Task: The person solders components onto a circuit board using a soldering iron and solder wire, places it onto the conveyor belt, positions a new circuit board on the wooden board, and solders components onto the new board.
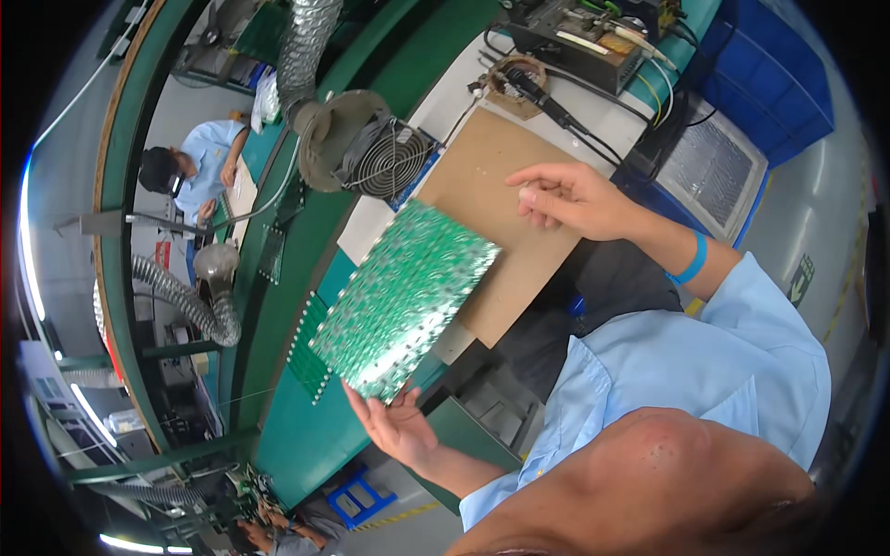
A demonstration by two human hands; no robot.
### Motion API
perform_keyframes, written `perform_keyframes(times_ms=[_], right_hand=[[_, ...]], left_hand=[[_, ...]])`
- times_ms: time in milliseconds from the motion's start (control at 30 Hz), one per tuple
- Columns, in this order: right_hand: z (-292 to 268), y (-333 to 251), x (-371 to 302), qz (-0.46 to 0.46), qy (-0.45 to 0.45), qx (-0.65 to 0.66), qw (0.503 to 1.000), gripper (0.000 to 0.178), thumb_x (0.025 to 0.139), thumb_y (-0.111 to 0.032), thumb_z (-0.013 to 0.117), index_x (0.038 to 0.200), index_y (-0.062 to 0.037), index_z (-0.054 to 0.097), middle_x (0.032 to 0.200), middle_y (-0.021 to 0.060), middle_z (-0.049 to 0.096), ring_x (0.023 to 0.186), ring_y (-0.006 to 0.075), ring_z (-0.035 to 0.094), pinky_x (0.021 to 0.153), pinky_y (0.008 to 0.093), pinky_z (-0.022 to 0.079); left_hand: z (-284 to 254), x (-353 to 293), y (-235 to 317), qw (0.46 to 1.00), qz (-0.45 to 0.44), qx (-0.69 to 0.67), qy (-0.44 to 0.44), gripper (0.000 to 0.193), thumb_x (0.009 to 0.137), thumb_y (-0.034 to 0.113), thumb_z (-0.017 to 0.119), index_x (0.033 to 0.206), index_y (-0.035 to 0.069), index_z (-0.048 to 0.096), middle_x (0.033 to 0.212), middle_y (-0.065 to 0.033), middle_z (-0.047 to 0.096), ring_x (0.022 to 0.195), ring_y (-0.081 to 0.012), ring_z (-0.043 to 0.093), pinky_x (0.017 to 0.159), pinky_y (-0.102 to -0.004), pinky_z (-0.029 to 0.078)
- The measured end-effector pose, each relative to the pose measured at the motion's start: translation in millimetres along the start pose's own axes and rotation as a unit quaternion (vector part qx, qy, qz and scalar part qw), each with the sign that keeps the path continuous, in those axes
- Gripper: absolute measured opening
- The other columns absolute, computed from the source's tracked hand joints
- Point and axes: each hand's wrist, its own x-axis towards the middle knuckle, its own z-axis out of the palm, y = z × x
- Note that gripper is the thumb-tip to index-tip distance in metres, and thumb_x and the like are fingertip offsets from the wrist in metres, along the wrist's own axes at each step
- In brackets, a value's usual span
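My left hand (397, 430) grips the lower corner of a large green circuit board panel (403, 292), thumb and fingers at its edge. The panel is tilted in the air, covered with rows of small shiny solder spots, and glares near its lower side. My right hand (577, 201), with a blue band (691, 258) on its wrist, hovers apart from the panel over a brown cardboard sheet (496, 171). Its index finger is stretched out, the other fingers are loosely curled, and nothing shows in them.
Another green board (308, 350) lies on the green bench beyond the panel. A small round-grilled fan (394, 162) stands by a flexible duct's hood (334, 139). A soldering iron (547, 102) rests in its holder beside a black soldering station (579, 42). Co-workers sit farther off.
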Motion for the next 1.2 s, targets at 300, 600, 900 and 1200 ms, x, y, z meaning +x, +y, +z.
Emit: perform_keyframes(times_ms=[300, 600, 900, 1200], right_hand=[[-7.1, -5.1, -7.2, -0.049, 0.001, -0.043, 0.998, 0.025, 0.107, -0.010, 0.065, 0.128, 0.0027, 0.070, 0.096, 0.0064, 0.072, 0.077, 0.0111, 0.065, 0.072, 0.0232, 0.055], [-22.0, 0.2, -18.8, -0.009, 0.026, -0.039, 0.999, 0.028, 0.108, -0.008, 0.063, 0.134, -0.0007, 0.067, 0.097, 0.0065, 0.073, 0.078, 0.0106, 0.064, 0.072, 0.0233, 0.054], [-20.6, -0.3, -30.6, -0.001, 0.029, -0.066, 0.997, 0.028, 0.109, -0.010, 0.061, 0.135, 0.0006, 0.068, 0.098, 0.0083, 0.073, 0.080, 0.0111, 0.062, 0.074, 0.0216, 0.051], [-23.6, 4.0, -31.0, 0.000, 0.028, -0.063, 0.998, 0.029, 0.110, -0.010, 0.060, 0.136, 0.0016, 0.067, 0.099, 0.0091, 0.073, 0.081, 0.0114, 0.062, 0.073, 0.0214, 0.050]], left_hand=[[-2.5, 36.3, 7.7, 0.986, 0.077, 0.072, 0.128, 0.062, 0.117, 0.026, 0.050, 0.170, 0.010, 0.024, 0.146, -0.0186, 0.060, 0.119, -0.0322, 0.071, 0.085, -0.0328, 0.061], [8.2, 92.5, -10.4, 0.975, 0.097, 0.049, 0.192, 0.080, 0.112, 0.033, 0.062, 0.172, 0.010, 0.013, 0.153, -0.0233, 0.050, 0.129, -0.0373, 0.066, 0.099, -0.0439, 0.057], [-4.2, 162.6, -14.4, 0.971, 0.125, 0.037, 0.202, 0.084, 0.114, 0.032, 0.058, 0.172, 0.010, 0.002, 0.148, -0.0227, 0.047, 0.125, -0.0375, 0.067, 0.094, -0.0429, 0.061], [-25.4, 230.0, 9.6, 0.952, 0.098, 0.013, 0.290, 0.068, 0.116, 0.025, 0.048, 0.170, 0.010, 0.011, 0.137, -0.0181, 0.048, 0.116, -0.0336, 0.069, 0.087, -0.0419, 0.061]])
